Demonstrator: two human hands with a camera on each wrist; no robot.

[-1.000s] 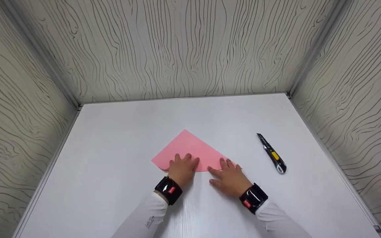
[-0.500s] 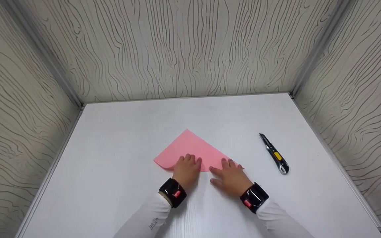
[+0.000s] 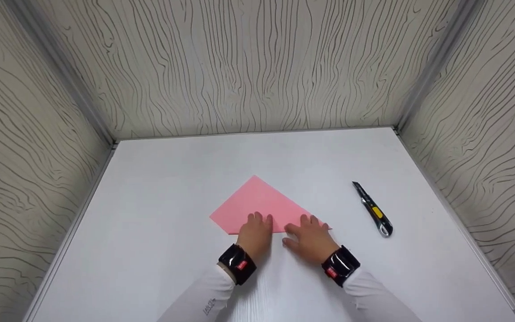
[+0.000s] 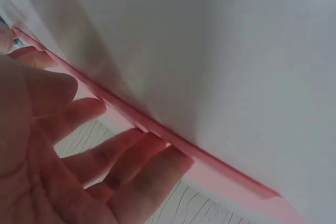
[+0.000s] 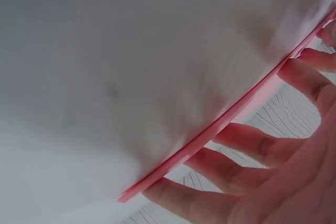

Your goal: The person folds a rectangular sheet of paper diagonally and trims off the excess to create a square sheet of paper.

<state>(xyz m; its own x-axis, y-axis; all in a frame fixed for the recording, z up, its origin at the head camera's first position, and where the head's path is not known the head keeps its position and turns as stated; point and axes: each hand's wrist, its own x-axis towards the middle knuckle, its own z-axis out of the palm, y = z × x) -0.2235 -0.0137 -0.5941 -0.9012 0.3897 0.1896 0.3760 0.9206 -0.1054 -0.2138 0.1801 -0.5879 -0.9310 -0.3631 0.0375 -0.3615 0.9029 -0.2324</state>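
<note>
A sheet of pink paper (image 3: 249, 199), folded over along its near edge, lies on the white table with its far corner pointing away. My left hand (image 3: 256, 233) presses its fingertips on the paper near the middle of the folded edge. Beside it, my right hand (image 3: 311, 241) rests spread fingers on the right part of that edge. In the left wrist view the fold (image 4: 178, 141) runs under the fingertips, and its left end lies flat. Seen from the right wrist, the fingers (image 5: 210, 166) line up along the crease.
A black utility knife (image 3: 375, 212) with a yellow slider lies on the table (image 3: 159, 179) to the right of the paper, blade end pointing away. Wood-patterned panels (image 3: 248, 67) enclose the table at the back and both sides.
My left hand has slid a little to the right along the edge. The paper's left near corner, curled up before, now lies flat with a straight crease. My right hand has barely moved.
</note>
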